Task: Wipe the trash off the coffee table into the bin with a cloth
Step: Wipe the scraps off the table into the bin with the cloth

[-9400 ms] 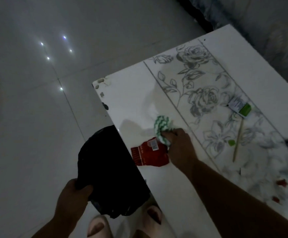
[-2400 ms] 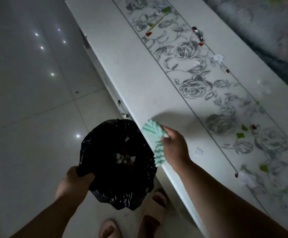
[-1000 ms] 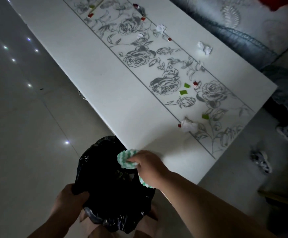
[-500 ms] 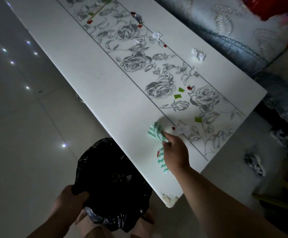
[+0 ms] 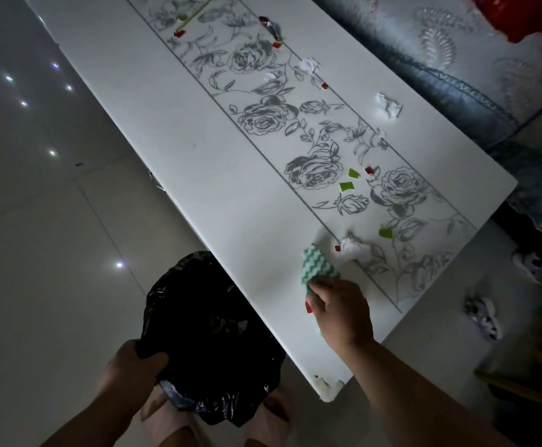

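Note:
My right hand (image 5: 340,312) grips a green-and-white zigzag cloth (image 5: 318,264) pressed on the white coffee table (image 5: 230,175), just left of a crumpled white paper (image 5: 355,248) and a small red scrap (image 5: 337,248). A red scrap (image 5: 309,307) lies by my thumb. My left hand (image 5: 134,369) holds the rim of the black-lined bin (image 5: 208,327), which sits below the table's near edge. Green scraps (image 5: 347,186), red bits and more crumpled paper (image 5: 388,105) are scattered along the rose pattern.
A grey-blue sofa (image 5: 456,69) runs along the table's far side. Shoes (image 5: 484,312) lie on the tiled floor at the right. My feet in slippers are under the bin. The table's near corner (image 5: 327,387) is chipped.
My right hand with the cloth has left the bin mouth and moved up onto the table toward the crumpled paper. The bin in my left hand has stayed put.

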`<state>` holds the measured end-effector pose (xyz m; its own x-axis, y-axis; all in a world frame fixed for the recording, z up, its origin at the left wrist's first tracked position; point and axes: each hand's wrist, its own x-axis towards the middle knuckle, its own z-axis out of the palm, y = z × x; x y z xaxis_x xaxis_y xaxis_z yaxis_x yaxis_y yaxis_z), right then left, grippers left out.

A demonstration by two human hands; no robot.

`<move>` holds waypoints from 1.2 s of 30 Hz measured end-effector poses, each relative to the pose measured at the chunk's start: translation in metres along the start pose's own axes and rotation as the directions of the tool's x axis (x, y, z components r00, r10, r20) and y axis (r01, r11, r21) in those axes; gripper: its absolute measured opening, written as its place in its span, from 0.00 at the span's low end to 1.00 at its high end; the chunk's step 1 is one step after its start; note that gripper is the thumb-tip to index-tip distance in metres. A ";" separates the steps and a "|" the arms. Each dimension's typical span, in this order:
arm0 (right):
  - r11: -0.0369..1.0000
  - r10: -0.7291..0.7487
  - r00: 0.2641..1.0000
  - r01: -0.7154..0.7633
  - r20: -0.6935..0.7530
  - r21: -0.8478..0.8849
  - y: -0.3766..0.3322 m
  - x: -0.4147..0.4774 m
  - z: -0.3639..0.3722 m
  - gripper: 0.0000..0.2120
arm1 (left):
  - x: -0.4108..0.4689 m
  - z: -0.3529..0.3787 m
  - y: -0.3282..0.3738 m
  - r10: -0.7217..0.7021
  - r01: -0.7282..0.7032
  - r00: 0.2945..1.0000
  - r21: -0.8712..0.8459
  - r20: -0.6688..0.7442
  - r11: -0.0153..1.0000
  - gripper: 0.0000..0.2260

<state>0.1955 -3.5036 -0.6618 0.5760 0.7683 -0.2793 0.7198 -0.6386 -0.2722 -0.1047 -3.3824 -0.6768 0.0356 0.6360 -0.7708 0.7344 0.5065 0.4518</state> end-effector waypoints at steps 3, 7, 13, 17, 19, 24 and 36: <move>1.000 -0.027 1.000 0.027 -0.002 0.003 -0.003 0.004 0.004 0.11 | 0.000 -0.002 0.007 -0.002 0.002 1.000 -0.013 0.020 1.000 0.09; 0.993 -0.027 1.000 0.027 -0.006 0.112 -0.002 0.016 0.004 0.14 | 0.004 -0.003 0.014 -0.005 0.005 0.999 0.002 0.041 1.000 0.11; 0.980 0.027 0.997 -0.012 -0.076 0.199 0.024 0.073 -0.016 0.12 | 0.008 0.015 0.005 -0.059 0.059 0.998 0.008 0.005 0.998 0.04; 0.987 -0.016 0.996 0.030 -0.088 0.157 0.039 0.105 -0.033 0.12 | -0.006 0.019 0.014 -0.138 0.135 0.989 -0.064 -0.046 0.989 0.04; 0.994 -0.038 0.996 0.046 -0.078 0.102 0.055 0.124 -0.047 0.12 | -0.015 0.031 0.014 -0.176 0.165 0.979 -0.109 -0.099 0.980 0.06; 0.977 -0.168 0.960 0.193 -0.223 0.094 0.056 0.133 -0.066 0.14 | -0.044 0.059 0.001 -0.299 0.268 0.945 -0.215 -0.130 0.939 0.22; 0.893 -0.422 0.898 0.436 0.128 -0.115 0.032 0.096 -0.024 0.21 | -0.096 0.098 -0.029 -0.387 0.307 0.880 -0.292 -0.275 0.906 0.22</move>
<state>0.2828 -3.4494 -0.6751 0.1638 0.9534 -0.2533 0.9382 -0.2299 -0.2587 -0.0634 -3.5152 -0.6600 -0.4396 0.5236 -0.7298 0.4779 0.8243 0.3035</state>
